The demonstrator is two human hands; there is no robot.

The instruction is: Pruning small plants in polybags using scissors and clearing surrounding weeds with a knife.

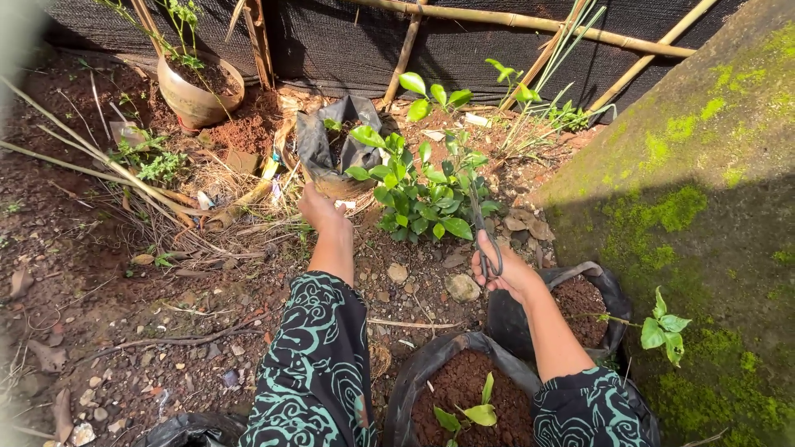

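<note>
Gripping scissors (485, 240) in the right hand (507, 271), blades up into the bush (422, 194), left hand (319, 207) pinching the bag (331, 149) leftward.

Two bare forearms, left hand (319, 207) and right hand (509, 273) without gloves or rings, loose black sleeves (310, 364) ending below the elbow, printed all over with teal swirls and curling leaf shapes, soft draping fabric, same pattern on both arms
</note>
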